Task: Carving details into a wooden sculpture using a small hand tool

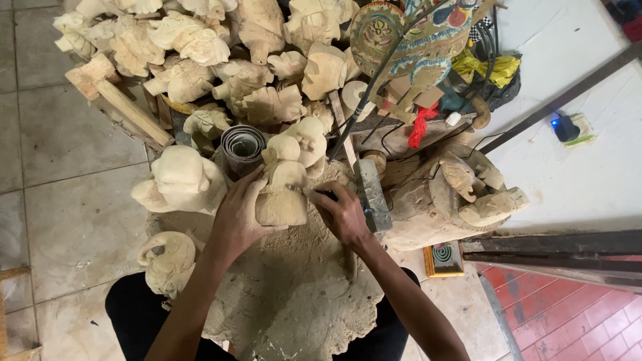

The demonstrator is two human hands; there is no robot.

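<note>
My left hand (239, 215) grips a pale unpainted wooden figure (284, 194) from its left side, holding it upright over a dusty cloth (301, 294) on my lap. My right hand (344, 212) is closed on a thin carving tool (313, 193) with a dark handle; its tip touches the figure's right side. Sawdust covers the cloth below both hands.
A heap of similar raw wooden carvings (200, 53) fills the top. A larger carved piece (180, 180) lies left, another (167, 261) by my knee. A roll of sandpaper (242, 148), a metal hammer head (371, 194), a painted shadow puppet (414, 40) and a wooden block with carvings (455, 200) surround the work.
</note>
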